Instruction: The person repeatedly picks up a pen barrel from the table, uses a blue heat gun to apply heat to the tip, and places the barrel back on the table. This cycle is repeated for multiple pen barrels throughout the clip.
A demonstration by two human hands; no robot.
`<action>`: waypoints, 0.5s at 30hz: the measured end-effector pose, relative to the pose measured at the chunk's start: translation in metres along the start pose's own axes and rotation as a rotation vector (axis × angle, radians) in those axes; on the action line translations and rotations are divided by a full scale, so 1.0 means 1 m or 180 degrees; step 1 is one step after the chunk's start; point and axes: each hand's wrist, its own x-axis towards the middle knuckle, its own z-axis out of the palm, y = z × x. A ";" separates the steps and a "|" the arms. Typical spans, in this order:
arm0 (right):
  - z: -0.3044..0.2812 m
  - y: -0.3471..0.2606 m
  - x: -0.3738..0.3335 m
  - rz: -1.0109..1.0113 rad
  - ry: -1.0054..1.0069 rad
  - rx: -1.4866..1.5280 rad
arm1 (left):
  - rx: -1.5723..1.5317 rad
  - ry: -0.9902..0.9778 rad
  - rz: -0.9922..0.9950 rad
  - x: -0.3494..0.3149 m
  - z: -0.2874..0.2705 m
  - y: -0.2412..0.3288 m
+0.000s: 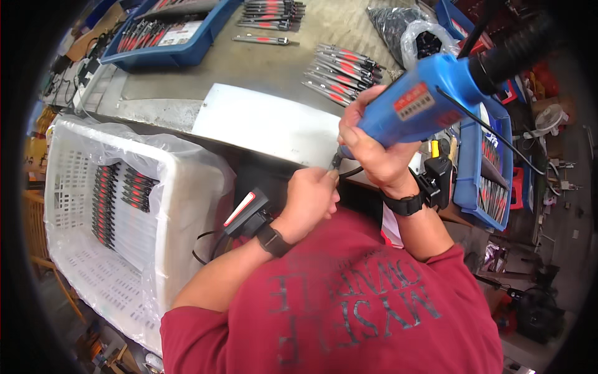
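Observation:
My right hand (377, 153) is wrapped round the front end of a blue electric screwdriver (408, 100), which slants from the upper right down toward my left hand. The fingers of my left hand (310, 198) are pinched together right at the driver's tip. A small dark end shows between them, but most of the piece is hidden, so its kind cannot be made out. Both wrists wear black straps with box-shaped devices. Just beyond my hands lies a white board (265, 121) along the bench edge.
Slim grey-and-red tools (342, 73) lie in rows on the bench (218, 75). A white plastic crate (168, 206), lined with clear film, holds more at left. Blue bins stand at the far left (205, 47) and right (467, 181). A bag of dark parts (389, 28) sits behind the driver.

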 end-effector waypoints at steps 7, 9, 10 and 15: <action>-0.025 -0.022 -0.016 -0.0453 0.1155 0.1197 | -0.0096 -0.0102 0.0307 -0.008 -0.010 0.018; -0.034 -0.024 -0.017 -0.0389 0.1400 0.1400 | -0.0192 -0.0211 0.0623 -0.001 -0.016 0.033; -0.038 -0.025 -0.019 -0.0400 0.1469 0.1428 | -0.0049 -0.0212 0.0829 0.006 -0.020 0.042; -0.054 -0.021 -0.030 -0.0377 0.1625 0.1700 | 0.1645 0.0587 0.2237 0.060 -0.030 0.087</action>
